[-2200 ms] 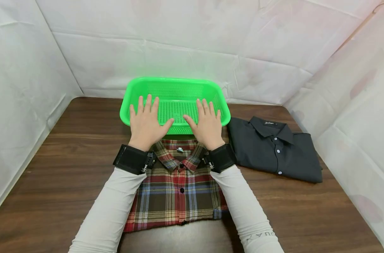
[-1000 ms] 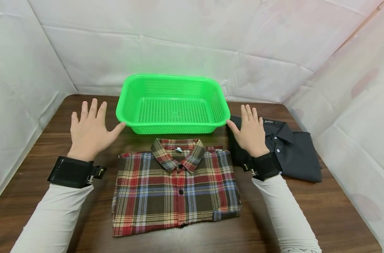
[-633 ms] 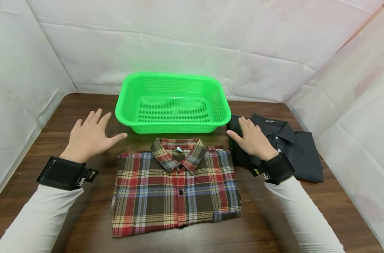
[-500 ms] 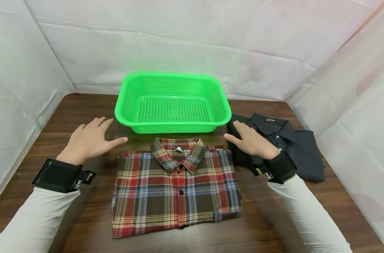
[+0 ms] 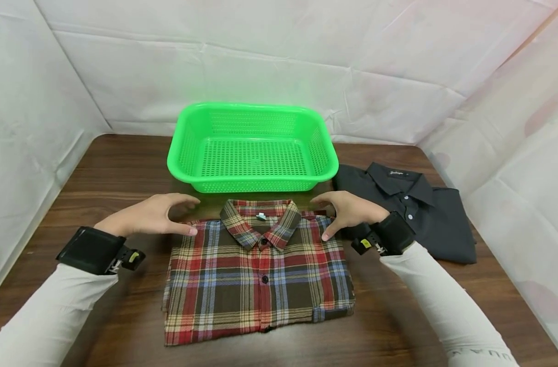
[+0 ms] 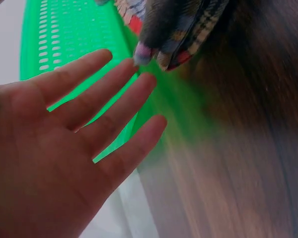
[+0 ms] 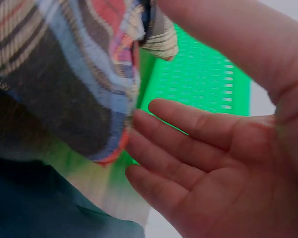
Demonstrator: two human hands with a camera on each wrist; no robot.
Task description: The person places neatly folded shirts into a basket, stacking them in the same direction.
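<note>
A folded plaid shirt (image 5: pixel 258 275) lies flat on the wooden table (image 5: pixel 100 173), collar toward the green basket (image 5: pixel 253 148) just behind it. The left hand (image 5: pixel 152 216) and right hand (image 5: pixel 348 210) flank its upper corners, fingers loosely spread and holding nothing, thumbs touching or nearly touching the shoulders of the cloth. The step in hand looks like the approach to a two-handed grasp. The next move likely calls for sliding fingers under both sides evenly, so the folds hold. A dark shirt (image 5: pixel 412 214) lies to the right.
</note>
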